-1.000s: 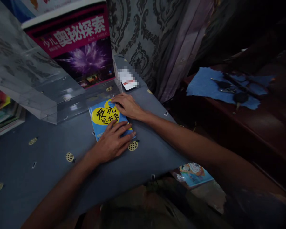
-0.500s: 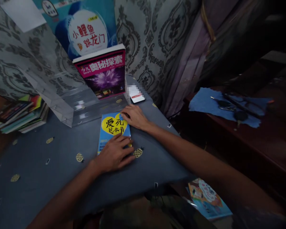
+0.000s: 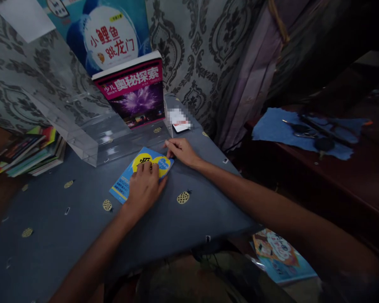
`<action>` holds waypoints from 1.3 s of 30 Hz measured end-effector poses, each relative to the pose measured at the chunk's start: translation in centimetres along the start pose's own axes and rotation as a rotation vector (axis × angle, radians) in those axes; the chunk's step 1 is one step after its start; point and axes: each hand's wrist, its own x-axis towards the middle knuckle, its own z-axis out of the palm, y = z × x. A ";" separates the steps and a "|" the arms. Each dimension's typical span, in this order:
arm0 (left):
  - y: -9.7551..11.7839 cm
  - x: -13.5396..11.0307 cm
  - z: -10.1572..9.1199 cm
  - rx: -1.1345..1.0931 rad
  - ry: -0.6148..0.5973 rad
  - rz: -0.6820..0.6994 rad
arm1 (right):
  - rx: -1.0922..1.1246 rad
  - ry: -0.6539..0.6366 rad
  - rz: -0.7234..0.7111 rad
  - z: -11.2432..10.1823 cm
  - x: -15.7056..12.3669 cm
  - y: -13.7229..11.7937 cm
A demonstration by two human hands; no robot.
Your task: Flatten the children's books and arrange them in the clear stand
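A small blue book (image 3: 121, 185) with a yellow heart on its cover lies aslant on the grey-blue tablecloth. Over its middle rests my left hand (image 3: 144, 185), fingers bent on the cover and thumb along the near right edge, closed on the book. My right hand (image 3: 183, 152) has curled fingers at the book's upper right corner and appears to pinch it; the exact contact is partly hidden. Just behind the book stands a clear acrylic rack (image 3: 82, 145), holding a magenta and purple book (image 3: 139, 99) upright.
A large blue picture book (image 3: 113, 38) stands behind the rack. To the left is a stack of books (image 3: 39, 153), and a phone (image 3: 180, 122) lies right of the rack. Glasses (image 3: 341, 130) and a blue cloth (image 3: 271, 126) rest on a dark red surface. Another book (image 3: 284, 256) lies below the table edge.
The blue book has turned clockwise, its lower end swinging left. My left hand has shifted slightly left and up with it, its fingers more bent. My right hand has curled at the corner.
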 end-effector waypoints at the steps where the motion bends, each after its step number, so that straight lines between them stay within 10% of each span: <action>1: 0.6 0.6 -0.1 0.041 -0.032 -0.014 | 0.029 0.019 0.001 -0.1 -0.2 0.1; 29: 2.1 1.7 -0.3 0.168 -0.149 0.006 | -0.058 0.160 -0.100 -1.1 -1.4 -1.9; 39: 2.2 1.3 0.8 0.173 -0.090 0.018 | -0.459 -0.120 -0.183 -0.8 -2.1 -2.5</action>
